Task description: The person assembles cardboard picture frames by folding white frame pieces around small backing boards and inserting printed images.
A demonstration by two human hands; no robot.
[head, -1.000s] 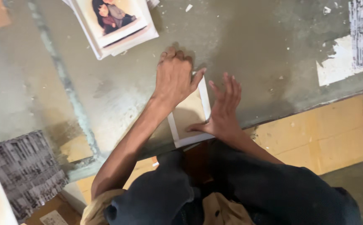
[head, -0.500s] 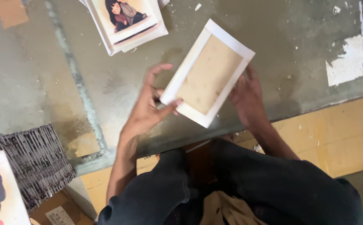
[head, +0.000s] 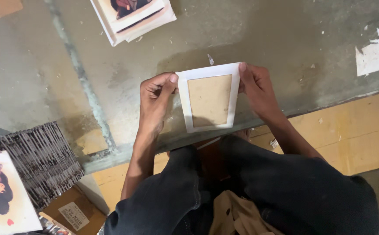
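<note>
Both hands now hold the board point(head: 209, 100) squarer (previously tilted).

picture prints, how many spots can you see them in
3: a stack of prints at the top edge of the table, a print at the lower left corner, and a fanned pile beside it. Single prints within stacks can't be counted.

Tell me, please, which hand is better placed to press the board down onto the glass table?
Probably the left hand: it grips the white-bordered board's edge, palm over the table. The right hand pinches only the far corner.
</note>
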